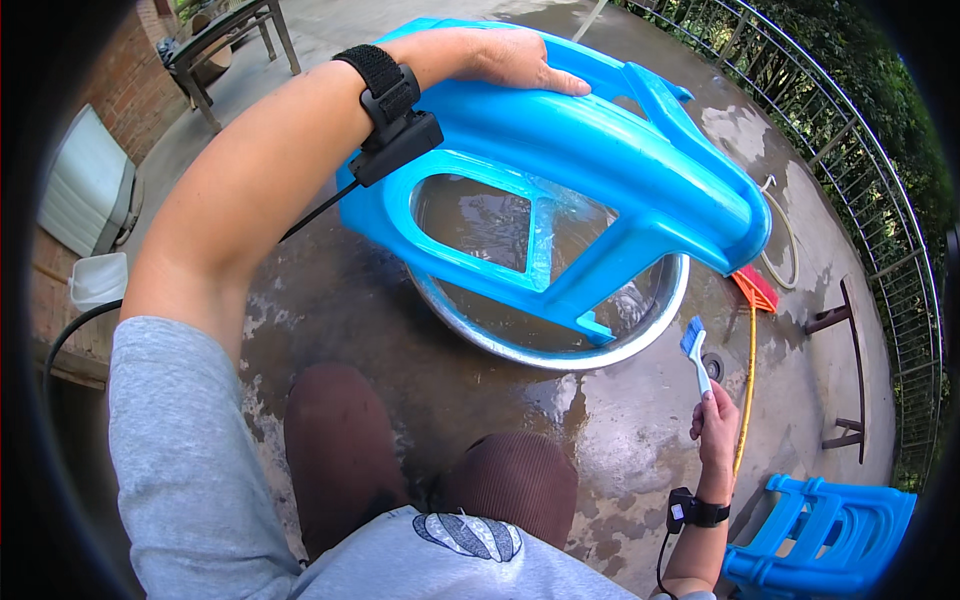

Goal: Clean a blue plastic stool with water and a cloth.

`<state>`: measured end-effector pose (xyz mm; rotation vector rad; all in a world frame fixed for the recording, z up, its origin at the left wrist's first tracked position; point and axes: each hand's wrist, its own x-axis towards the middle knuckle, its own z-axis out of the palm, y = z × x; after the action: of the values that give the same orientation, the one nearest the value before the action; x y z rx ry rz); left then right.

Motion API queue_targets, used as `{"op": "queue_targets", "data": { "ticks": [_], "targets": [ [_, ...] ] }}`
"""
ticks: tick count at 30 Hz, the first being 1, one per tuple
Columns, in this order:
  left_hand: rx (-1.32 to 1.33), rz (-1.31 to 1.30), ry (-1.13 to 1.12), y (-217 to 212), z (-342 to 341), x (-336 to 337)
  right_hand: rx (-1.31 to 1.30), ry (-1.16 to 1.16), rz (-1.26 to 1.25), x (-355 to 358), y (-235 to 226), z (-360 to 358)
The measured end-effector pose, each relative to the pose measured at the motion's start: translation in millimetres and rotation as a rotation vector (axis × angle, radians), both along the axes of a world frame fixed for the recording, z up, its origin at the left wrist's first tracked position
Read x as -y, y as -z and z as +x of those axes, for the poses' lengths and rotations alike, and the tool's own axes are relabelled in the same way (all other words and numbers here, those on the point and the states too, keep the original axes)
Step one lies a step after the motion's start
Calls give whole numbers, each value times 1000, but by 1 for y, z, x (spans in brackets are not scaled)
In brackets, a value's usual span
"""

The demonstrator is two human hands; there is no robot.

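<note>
A large blue moulded plastic piece point(590, 140), shaped like part of a child's slide with an oval opening, leans in a wide metal basin point(675, 310) of water. My left hand point(520, 62) grips its upper edge, thumb along the top and the other fingers partly hidden behind. Its surface looks wet and shiny. Lower right, my right hand point(715, 425) is closed round the pale handle of a small brush point(697, 350). The brush's blue bristles point up, apart from the plastic and just outside the basin's rim.
A red broom point(757, 290) with a yellow handle lies right of the basin. More blue plastic parts point(825, 535) are at the lower right. Beyond are a pale hose point(793, 250), a dark bench point(852, 370) and a railing point(880, 190). The concrete floor is wet.
</note>
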<state>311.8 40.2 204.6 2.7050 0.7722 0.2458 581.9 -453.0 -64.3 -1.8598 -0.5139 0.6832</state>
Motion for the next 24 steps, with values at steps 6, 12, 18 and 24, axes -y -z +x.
{"op": "queue_targets", "data": {
  "ticks": [6,12,18,24],
  "targets": [
    [-134,69,81,21,2,15,56,-35,27,-20,-1,-35],
    [-40,376,123,59,-17,40,354,-153,-42,-72,20,-63],
    [394,968,412,124,-53,114,409,-135,-76,-85,23,-66],
    [-299,930,255,287,-69,96,323,-85,0,-93,35,-58]
  ]
}}
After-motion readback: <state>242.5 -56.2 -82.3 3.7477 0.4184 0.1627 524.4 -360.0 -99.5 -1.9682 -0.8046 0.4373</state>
